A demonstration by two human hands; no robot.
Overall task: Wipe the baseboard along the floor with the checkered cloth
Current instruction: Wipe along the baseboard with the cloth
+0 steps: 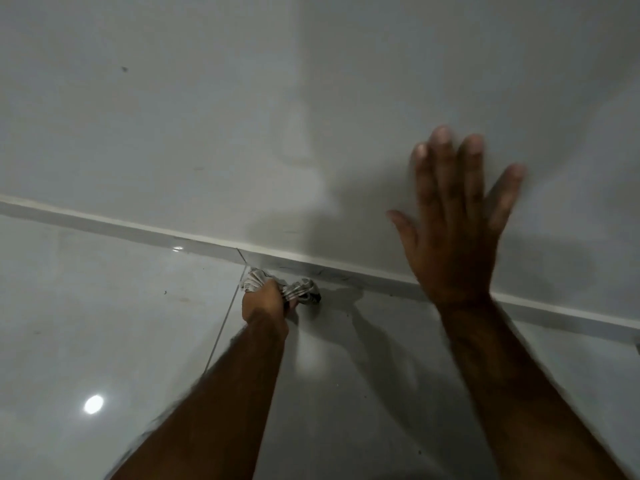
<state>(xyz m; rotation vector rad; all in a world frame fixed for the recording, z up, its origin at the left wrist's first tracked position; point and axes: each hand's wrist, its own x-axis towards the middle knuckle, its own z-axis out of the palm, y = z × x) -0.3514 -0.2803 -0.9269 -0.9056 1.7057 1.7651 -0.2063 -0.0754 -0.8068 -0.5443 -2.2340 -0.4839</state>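
Note:
The baseboard (138, 233) is a glossy grey tile strip with a pale top edge, running from the left down to the right where wall meets floor. My left hand (265, 301) is clenched around the bunched checkered cloth (301, 291), which is pressed against the foot of the baseboard near a tile joint. The cloth sticks out on both sides of the fist. My right hand (453, 230) is spread flat against the wall above the baseboard, fingers apart, holding nothing.
A plain pale wall (242, 98) fills the upper half, with a few small dark marks. The floor (104, 323) is glossy grey tile with a grout line and a bright lamp reflection at lower left. Dark specks lie on the floor near the cloth.

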